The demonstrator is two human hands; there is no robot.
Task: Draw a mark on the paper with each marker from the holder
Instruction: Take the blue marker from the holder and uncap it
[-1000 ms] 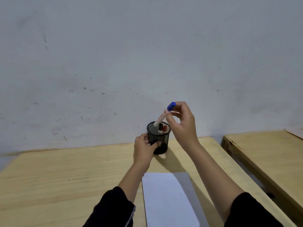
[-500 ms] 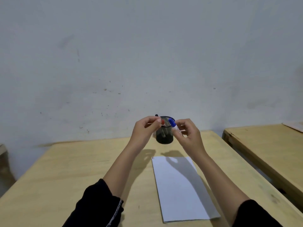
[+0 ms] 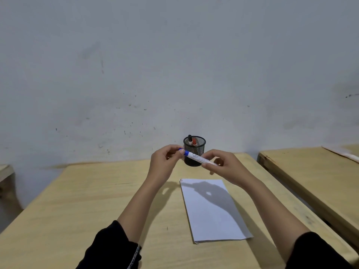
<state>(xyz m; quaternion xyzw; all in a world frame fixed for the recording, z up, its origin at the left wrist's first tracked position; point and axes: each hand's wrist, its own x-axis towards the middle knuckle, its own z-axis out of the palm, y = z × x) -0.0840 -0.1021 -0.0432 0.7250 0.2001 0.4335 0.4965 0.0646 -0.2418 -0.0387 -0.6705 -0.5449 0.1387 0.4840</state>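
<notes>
A white marker with a blue cap (image 3: 196, 157) is held level above the table between both hands. My left hand (image 3: 165, 162) pinches the blue cap end. My right hand (image 3: 223, 167) grips the white barrel. Behind the marker stands a black mesh holder (image 3: 194, 146) with a black marker (image 3: 189, 138) and a red marker (image 3: 194, 141) sticking up in it. A white sheet of paper (image 3: 211, 208) lies on the wooden table (image 3: 87, 200) below my hands, with small dark and red marks (image 3: 181, 180) at its top left corner.
A second wooden table (image 3: 310, 175) stands to the right across a narrow gap. A grey wall runs right behind the holder. Part of another wooden surface (image 3: 5, 171) shows at the far left.
The blue-capped marker came out of the holder and now lies level between both hands. My left hand left the holder and took the cap end. The camera view tilted down and back.
</notes>
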